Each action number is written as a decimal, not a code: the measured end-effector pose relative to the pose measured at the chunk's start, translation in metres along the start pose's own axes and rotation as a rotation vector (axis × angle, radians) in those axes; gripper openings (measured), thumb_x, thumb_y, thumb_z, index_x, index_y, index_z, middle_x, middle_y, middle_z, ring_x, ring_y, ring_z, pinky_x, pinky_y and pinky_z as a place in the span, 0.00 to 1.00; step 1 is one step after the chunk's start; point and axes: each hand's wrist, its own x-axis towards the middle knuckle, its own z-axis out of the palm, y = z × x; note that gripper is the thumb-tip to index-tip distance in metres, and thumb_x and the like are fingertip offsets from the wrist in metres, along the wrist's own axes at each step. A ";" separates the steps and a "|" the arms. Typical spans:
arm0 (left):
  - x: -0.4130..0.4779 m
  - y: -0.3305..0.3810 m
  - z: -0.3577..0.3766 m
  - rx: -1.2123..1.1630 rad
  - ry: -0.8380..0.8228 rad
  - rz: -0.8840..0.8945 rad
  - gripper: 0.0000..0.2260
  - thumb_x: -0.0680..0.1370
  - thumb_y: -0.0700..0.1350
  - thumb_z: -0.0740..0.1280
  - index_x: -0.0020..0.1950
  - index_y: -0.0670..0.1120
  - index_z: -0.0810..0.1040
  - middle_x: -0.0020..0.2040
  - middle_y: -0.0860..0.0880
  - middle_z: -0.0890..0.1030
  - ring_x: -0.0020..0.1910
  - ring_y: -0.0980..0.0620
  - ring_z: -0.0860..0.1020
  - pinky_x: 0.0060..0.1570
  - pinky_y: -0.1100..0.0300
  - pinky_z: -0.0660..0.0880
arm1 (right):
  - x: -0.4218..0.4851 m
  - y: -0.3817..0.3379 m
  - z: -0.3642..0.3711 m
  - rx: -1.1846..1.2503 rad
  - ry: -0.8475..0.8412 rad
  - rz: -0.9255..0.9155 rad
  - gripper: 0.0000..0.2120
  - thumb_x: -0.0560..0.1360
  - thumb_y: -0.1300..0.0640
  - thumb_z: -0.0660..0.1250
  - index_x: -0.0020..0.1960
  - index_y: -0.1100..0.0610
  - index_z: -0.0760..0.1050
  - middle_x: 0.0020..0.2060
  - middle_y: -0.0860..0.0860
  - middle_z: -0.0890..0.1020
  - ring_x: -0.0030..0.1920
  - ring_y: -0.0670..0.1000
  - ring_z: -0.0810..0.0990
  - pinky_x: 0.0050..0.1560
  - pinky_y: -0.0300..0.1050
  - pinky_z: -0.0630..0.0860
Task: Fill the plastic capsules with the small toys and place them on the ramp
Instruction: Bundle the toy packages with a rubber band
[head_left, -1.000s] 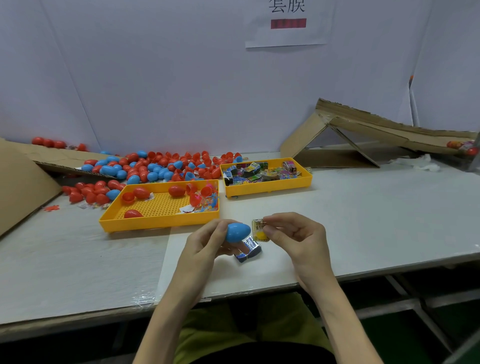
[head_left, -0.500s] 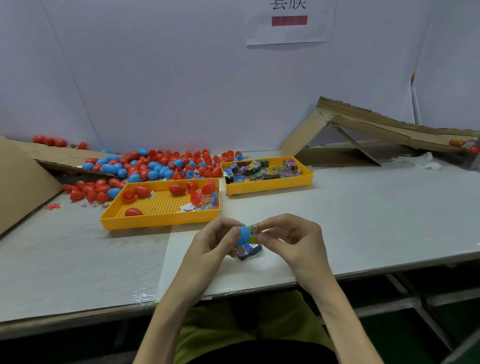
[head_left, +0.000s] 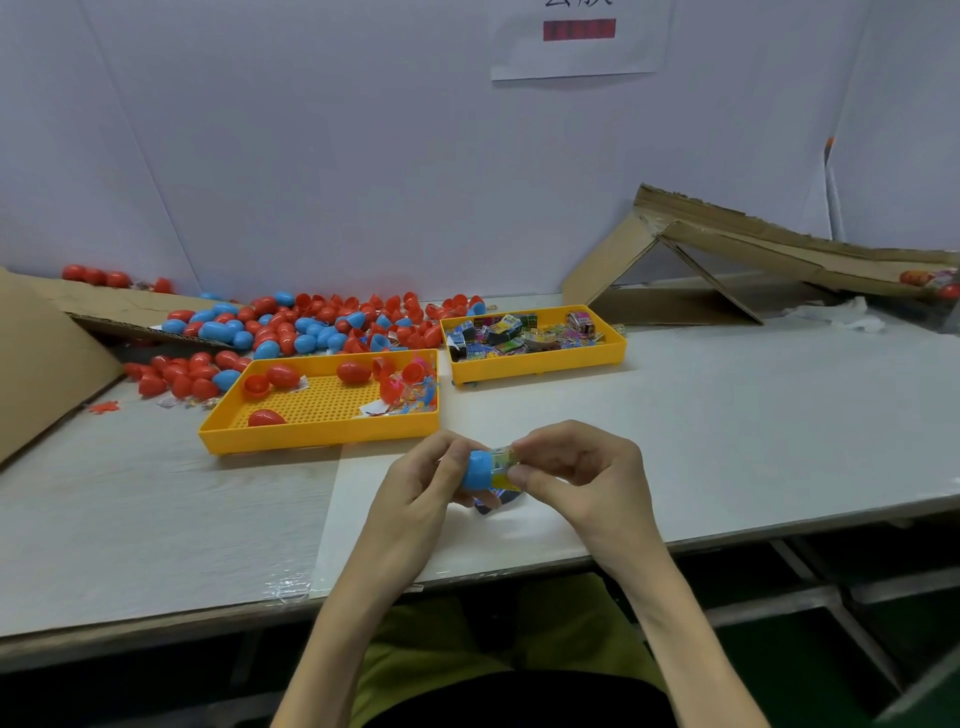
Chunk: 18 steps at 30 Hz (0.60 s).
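Above the table's front edge my left hand (head_left: 423, 486) grips a blue capsule half (head_left: 479, 470). My right hand (head_left: 582, 475) pinches a small yellow packaged toy (head_left: 504, 462) whose end sits in the capsule's open mouth. A dark toy packet (head_left: 493, 504) lies on the table right under my hands, mostly hidden. The cardboard ramp (head_left: 769, 244) rises at the back right, with a few filled capsules (head_left: 930, 280) at its low right end.
A yellow tray (head_left: 322, 431) with red capsule halves stands ahead left. A second yellow tray (head_left: 535, 364) holds toy packets. Red and blue capsules (head_left: 291, 325) are heaped against the back wall. A cardboard sheet (head_left: 36, 358) leans at the far left.
My hands came together: the yellow toy, held apart from the blue capsule half a second ago, is now pushed into its opening.
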 end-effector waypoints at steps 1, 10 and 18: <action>0.000 0.000 0.000 0.004 0.000 0.004 0.16 0.78 0.55 0.58 0.51 0.45 0.79 0.43 0.55 0.83 0.40 0.50 0.84 0.42 0.65 0.79 | 0.000 0.000 0.000 -0.001 -0.009 0.003 0.15 0.68 0.69 0.77 0.44 0.49 0.84 0.40 0.48 0.86 0.45 0.50 0.86 0.43 0.38 0.81; -0.001 0.002 0.000 0.013 0.039 0.023 0.16 0.76 0.57 0.62 0.50 0.46 0.79 0.42 0.55 0.83 0.38 0.53 0.84 0.40 0.67 0.78 | -0.001 -0.001 0.004 -0.095 -0.066 0.009 0.09 0.72 0.63 0.75 0.46 0.50 0.84 0.42 0.44 0.83 0.46 0.48 0.85 0.45 0.37 0.80; -0.003 0.003 0.001 0.007 0.043 0.014 0.13 0.76 0.54 0.64 0.52 0.47 0.80 0.40 0.53 0.85 0.39 0.51 0.85 0.41 0.67 0.78 | -0.001 0.002 0.004 -0.201 -0.033 -0.042 0.10 0.73 0.63 0.75 0.43 0.48 0.83 0.41 0.42 0.82 0.46 0.49 0.82 0.45 0.42 0.81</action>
